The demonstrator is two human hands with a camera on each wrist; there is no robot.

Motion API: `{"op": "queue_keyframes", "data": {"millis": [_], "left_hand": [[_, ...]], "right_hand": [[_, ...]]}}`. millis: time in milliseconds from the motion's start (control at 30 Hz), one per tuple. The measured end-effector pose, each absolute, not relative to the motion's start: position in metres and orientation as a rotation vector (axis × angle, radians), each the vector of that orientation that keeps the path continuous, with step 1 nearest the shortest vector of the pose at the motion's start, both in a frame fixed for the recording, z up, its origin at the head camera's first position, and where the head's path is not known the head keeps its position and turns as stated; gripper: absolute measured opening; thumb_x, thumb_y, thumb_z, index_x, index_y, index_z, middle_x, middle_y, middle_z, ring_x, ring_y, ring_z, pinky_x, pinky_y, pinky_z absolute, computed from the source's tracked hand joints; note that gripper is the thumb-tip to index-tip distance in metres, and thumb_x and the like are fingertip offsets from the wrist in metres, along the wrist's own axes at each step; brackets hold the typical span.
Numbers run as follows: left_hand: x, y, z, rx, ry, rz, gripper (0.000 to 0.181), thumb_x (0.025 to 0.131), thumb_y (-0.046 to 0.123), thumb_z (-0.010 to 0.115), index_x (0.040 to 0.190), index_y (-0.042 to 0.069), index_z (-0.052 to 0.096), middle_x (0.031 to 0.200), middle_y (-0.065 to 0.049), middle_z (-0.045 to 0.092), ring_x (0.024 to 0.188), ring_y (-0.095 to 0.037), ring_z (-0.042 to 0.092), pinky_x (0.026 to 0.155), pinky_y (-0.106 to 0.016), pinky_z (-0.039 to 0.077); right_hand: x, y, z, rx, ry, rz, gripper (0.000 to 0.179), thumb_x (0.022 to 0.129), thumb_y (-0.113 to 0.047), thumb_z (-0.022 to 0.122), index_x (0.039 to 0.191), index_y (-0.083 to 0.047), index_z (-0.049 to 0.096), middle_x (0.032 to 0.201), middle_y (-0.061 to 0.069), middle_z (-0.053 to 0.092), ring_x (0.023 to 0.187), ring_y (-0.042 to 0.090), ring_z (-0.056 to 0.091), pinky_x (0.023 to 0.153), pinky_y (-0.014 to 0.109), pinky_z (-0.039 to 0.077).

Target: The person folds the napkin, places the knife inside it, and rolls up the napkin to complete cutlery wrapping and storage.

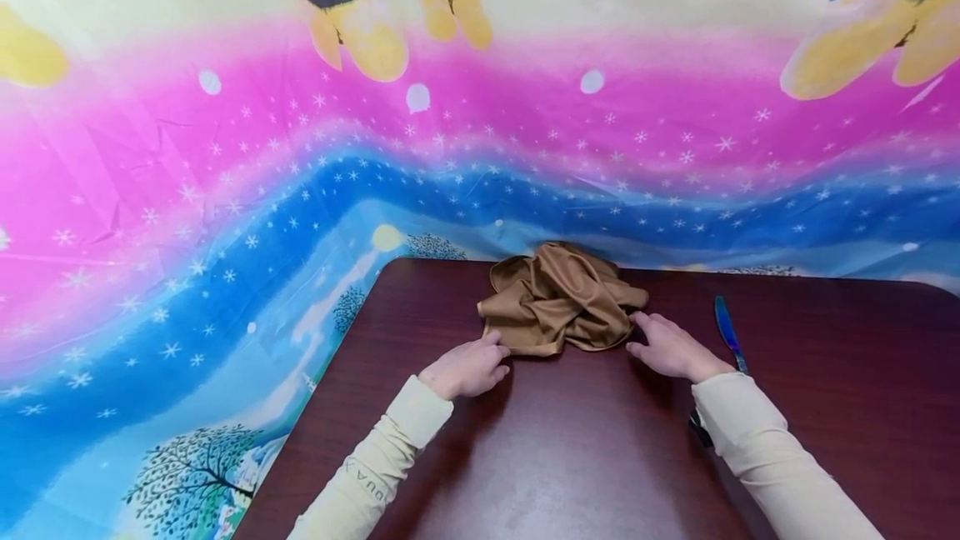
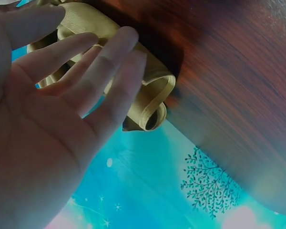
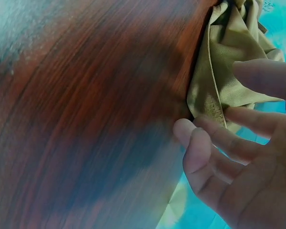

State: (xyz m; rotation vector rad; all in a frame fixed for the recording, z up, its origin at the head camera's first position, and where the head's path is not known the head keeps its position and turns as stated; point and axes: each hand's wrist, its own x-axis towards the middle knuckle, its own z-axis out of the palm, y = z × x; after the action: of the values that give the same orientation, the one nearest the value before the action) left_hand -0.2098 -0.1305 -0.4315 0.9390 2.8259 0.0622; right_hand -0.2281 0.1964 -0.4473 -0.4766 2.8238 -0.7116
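Observation:
A crumpled brown cloth [image 1: 562, 298] lies in a heap at the far edge of the table, its folds bunched up in the middle. My left hand [image 1: 471, 365] is at its front left corner, fingertips right at the hem. In the left wrist view that hand [image 2: 81, 90] has its fingers extended, with the rolled fold of the cloth [image 2: 148, 95] beyond them. My right hand [image 1: 667, 346] reaches the cloth's right edge. The right wrist view has its fingers [image 3: 229, 138] loosely bent at the cloth's edge [image 3: 214, 86], the thumb held apart from them.
A shiny blue table knife [image 1: 726, 327] lies to the right of the right hand, its lower end hidden behind the sleeve. A small dark object [image 1: 700, 427] shows partly beside that sleeve. Behind the dark wooden table [image 1: 570, 457] hangs a colourful printed sheet [image 1: 525, 132].

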Motion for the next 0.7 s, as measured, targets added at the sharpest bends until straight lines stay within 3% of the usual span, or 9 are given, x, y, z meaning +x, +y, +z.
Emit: {"op": "queue_keyframes", "data": {"millis": [233,433,600,700], "left_hand": [[-0.210,-0.135,-0.430,0.943,2.909,0.071,0.025,0.096,0.023,0.057,0.112,0.008,0.068,0.104,-0.002,0.053,0.083,-0.016,0.062,0.076,-0.030,0.051],[-0.212,-0.139,-0.430,0.982,3.043,0.069,0.011,0.092,0.019,0.062,0.095,0.013,0.071,0.095,-0.001,0.056,0.076,-0.015,0.062,0.067,-0.030,0.052],[-0.215,-0.143,-0.429,0.979,3.186,0.060,0.006,0.087,0.014,0.066,0.082,0.014,0.069,0.085,0.000,0.057,0.067,-0.019,0.061,0.060,-0.034,0.051],[-0.218,-0.147,-0.427,0.964,3.273,0.047,0.008,0.083,0.012,0.068,0.076,0.014,0.069,0.081,0.000,0.059,0.066,-0.021,0.062,0.059,-0.036,0.051]], "right_hand": [[-0.230,0.197,-0.449,-0.488,2.848,-0.728,0.055,0.094,-0.019,0.056,0.136,0.014,0.042,0.135,0.036,0.046,0.125,0.050,0.044,0.100,0.060,0.038],[-0.229,0.203,-0.445,-0.420,2.891,-0.731,0.050,0.092,-0.016,0.060,0.132,0.011,0.049,0.132,0.034,0.051,0.121,0.050,0.049,0.097,0.061,0.040],[-0.228,0.215,-0.438,-0.294,2.941,-0.790,0.037,0.090,-0.012,0.062,0.122,0.007,0.059,0.113,0.027,0.064,0.098,0.040,0.062,0.081,0.053,0.051],[-0.226,0.224,-0.434,-0.201,3.009,-0.830,0.027,0.088,-0.013,0.063,0.109,0.003,0.066,0.096,0.020,0.070,0.083,0.033,0.065,0.070,0.047,0.051]]}}
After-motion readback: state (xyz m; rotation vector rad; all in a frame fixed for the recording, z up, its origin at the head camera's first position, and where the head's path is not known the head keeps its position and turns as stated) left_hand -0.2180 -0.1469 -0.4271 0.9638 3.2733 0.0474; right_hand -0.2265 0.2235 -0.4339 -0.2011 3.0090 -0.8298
